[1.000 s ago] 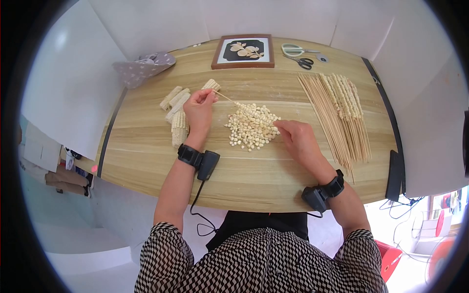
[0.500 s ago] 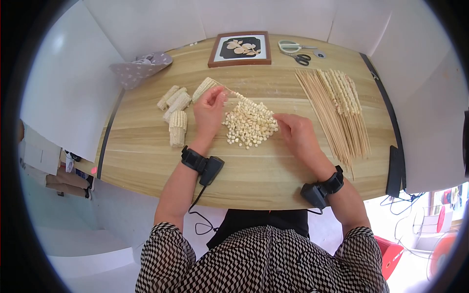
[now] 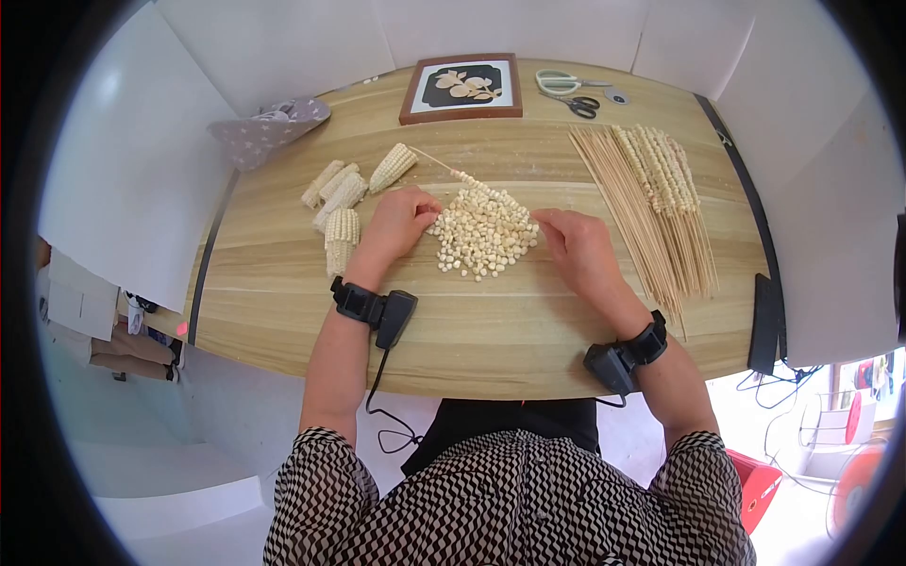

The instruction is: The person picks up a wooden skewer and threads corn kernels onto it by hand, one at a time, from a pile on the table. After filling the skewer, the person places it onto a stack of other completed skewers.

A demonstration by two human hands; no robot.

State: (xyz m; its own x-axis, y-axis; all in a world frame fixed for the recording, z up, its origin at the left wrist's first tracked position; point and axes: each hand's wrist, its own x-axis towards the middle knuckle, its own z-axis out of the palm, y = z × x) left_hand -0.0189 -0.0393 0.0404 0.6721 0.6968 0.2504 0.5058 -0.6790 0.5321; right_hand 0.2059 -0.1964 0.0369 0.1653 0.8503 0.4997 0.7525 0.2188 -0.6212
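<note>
Head view — pale walls (image 3: 510, 30) edge a wooden table (image 3: 472, 340); right hand (image 3: 580, 247) pinches a kernel-strung stick (image 3: 478, 186) — left hand (image 3: 401, 222) pinched, contents unclear.

We can read no text, brand, number or sign in this view. On the red item (image 3: 758, 489) at the lower right, beyond the table (image 3: 453, 354), we find a line of small pale marks along its side – possibly lettering, but too small and blurred for us to resolve. On the small grey disc (image 3: 615, 95) beside the scissors (image 3: 559, 83), we note a darker central mark – its form is likewise indistinct, and we cannot determine whether it is a printed label.
</note>
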